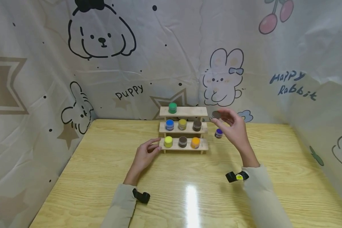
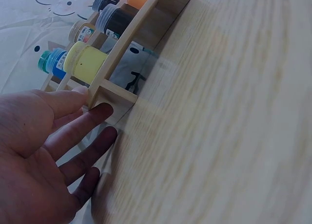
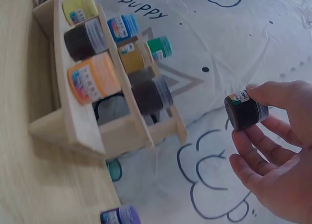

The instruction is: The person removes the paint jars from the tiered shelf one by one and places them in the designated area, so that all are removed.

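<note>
In the head view, a glossy wood-grained worktop (image 1: 114,158) met a creased, cartoon-printed backdrop (image 1: 174,63). A three-tier wooden stand (image 1: 189,111) bore squat paint jars (image 1: 182,142); the right hand (image 1: 233,128) pinched a dark jar (image 1: 215,115) beside its top tier. In the left wrist view, the left hand (image 2: 53,146), fingers loosely extended, touched the stand's smooth end. In the right wrist view, the dark jar was cylindrical, labelled and tilted.

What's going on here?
A person's right hand holds up a dark jar beside a three-shelf wooden rack. The left hand touches the left end of its bottom shelf. Seven jars stand on the rack: one on the top shelf, three on the middle shelf, three on the bottom. A purple jar stands on the table, to the right.
</note>
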Motion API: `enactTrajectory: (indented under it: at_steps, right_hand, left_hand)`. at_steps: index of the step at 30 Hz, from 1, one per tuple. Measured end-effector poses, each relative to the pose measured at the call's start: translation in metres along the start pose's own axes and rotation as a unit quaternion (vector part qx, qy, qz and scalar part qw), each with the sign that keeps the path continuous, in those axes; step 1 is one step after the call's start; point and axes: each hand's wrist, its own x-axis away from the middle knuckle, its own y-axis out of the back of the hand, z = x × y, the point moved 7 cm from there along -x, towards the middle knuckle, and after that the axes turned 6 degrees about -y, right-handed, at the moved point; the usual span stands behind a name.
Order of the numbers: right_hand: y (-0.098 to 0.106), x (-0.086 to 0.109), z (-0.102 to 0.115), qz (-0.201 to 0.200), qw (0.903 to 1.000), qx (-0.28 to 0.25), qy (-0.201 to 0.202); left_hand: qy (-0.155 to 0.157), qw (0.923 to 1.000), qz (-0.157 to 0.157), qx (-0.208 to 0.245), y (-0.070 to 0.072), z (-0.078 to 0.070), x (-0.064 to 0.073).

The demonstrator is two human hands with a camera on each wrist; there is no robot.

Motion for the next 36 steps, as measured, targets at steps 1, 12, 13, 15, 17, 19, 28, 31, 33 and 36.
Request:
enactTrajectory:
  at_steps: [1, 12, 13, 15, 17, 19, 28, 31, 33, 36]
  right_hand:
    - [0.003, 0.002, -0.002, -0.003, 1.0, 0.0, -0.001]
    - [0.035, 0.012, -0.037, -0.029, 0.9981, -0.041, -0.036]
    - [0.037, 0.012, -0.039, -0.033, 0.9979, -0.038, -0.04]
    - [0.042, 0.013, -0.044, -0.043, 0.9973, -0.034, -0.048]
    - [0.045, 0.013, -0.05, -0.053, 0.9965, -0.031, -0.056]
    - [0.048, 0.013, -0.056, -0.061, 0.9957, -0.033, -0.061]
    - [0.056, 0.017, -0.074, -0.086, 0.9891, -0.009, -0.119]
    - [0.055, 0.018, -0.085, -0.085, 0.9867, -0.01, -0.138]
    - [0.055, 0.019, -0.097, -0.085, 0.9843, -0.01, -0.154]
    - [0.054, 0.021, -0.116, -0.087, 0.9828, -0.009, -0.163]
  left_hand:
    - [-0.001, 1.0, 0.001, 0.001, 0.0, 0.0, 0.0]
    - [0.0, 1.0, -0.001, -0.003, 0.0, 0.0, -0.002]
    - [0.0, 1.0, -0.001, -0.004, 0.0, 0.0, -0.002]
    - [0.002, 1.0, 0.0, -0.003, 0.0, 0.001, -0.002]
    - [0.001, 1.0, -0.001, -0.006, 0.0, 0.001, -0.003]
    - [0.001, 1.0, -0.001, -0.007, 0.0, 0.001, -0.004]
    - [-0.013, 0.9999, 0.006, -0.004, -0.001, -0.005, -0.008]
    - [-0.005, 1.0, 0.003, -0.003, -0.001, -0.003, -0.007]
    - [0.005, 1.0, 0.002, 0.0, 0.0, -0.001, -0.005]
    - [0.009, 1.0, 0.002, 0.0, 0.001, 0.0, -0.002]
